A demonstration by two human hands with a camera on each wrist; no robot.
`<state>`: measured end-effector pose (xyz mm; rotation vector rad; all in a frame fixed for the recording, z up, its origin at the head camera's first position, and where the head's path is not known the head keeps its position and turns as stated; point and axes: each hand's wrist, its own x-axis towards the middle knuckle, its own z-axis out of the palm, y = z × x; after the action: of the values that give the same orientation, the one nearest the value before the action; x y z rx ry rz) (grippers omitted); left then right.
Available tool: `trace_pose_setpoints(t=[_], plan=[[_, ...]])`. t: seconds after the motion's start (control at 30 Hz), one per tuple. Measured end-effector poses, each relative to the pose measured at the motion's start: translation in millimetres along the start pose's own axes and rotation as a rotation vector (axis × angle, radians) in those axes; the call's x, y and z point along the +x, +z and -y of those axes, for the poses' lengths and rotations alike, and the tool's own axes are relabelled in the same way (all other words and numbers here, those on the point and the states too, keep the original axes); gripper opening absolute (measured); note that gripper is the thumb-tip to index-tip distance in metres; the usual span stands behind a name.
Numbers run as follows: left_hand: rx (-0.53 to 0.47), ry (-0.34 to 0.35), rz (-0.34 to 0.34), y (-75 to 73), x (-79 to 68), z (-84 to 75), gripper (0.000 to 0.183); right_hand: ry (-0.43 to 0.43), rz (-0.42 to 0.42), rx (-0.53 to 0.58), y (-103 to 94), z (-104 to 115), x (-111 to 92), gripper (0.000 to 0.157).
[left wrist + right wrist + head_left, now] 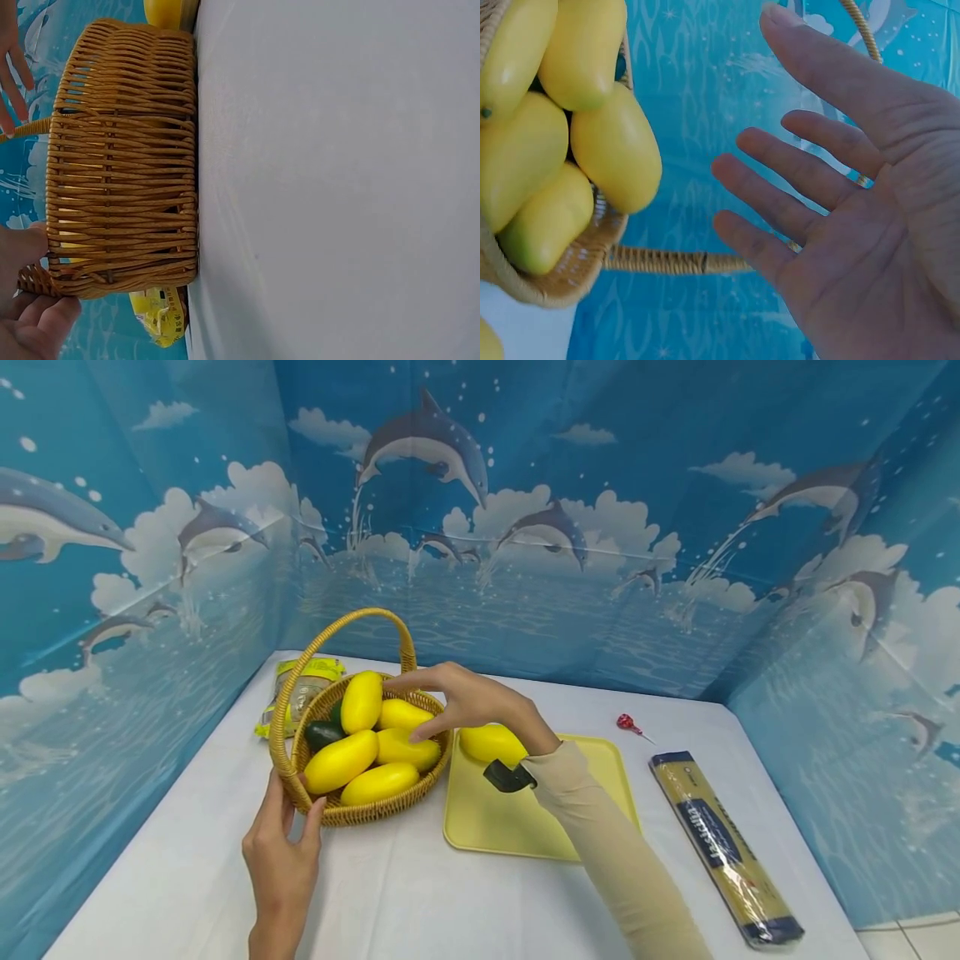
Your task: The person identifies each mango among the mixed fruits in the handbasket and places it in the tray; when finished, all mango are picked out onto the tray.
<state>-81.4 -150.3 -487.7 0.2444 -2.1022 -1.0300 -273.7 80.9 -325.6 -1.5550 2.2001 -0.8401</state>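
A wicker basket [375, 812] with a tall arched handle is filled with several yellow mangoes [341, 762]. Dark green fruit [322, 735] shows among them at the left. My left hand [285, 852] grips the basket's rim at its left front, thumb and fingers on either side in the left wrist view. Over the basket's right side hovers my right hand [480, 697], palm toward the fruit, fingers spread and holding nothing in the right wrist view. Another mango [491, 743] lies on a pale yellow tray [510, 835], partly behind my right wrist.
Behind the basket, at the left, sits a yellow-and-clear packet [318, 670]. A red-wrapped lollipop [627, 722] lies beyond the tray on the right. Farther right is a long pasta packet [723, 847]. Dolphin-print curtains [480, 593] enclose the white table's back and sides.
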Motion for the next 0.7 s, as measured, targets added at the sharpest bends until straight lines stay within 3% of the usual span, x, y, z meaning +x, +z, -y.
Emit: trace_pose_setpoints(t=[0.4, 0.7], plan=[[0.010, -0.003, -0.002, -0.5, -0.3, 1.6, 0.088, -0.033, 0.084, 0.078, 31.3, -7, 43, 0.074], [-0.010, -0.013, 0.009, 0.2, -0.1, 1.3, 0.086, -0.032, 0.102, 0.065, 53.1, -13, 65, 0.073]])
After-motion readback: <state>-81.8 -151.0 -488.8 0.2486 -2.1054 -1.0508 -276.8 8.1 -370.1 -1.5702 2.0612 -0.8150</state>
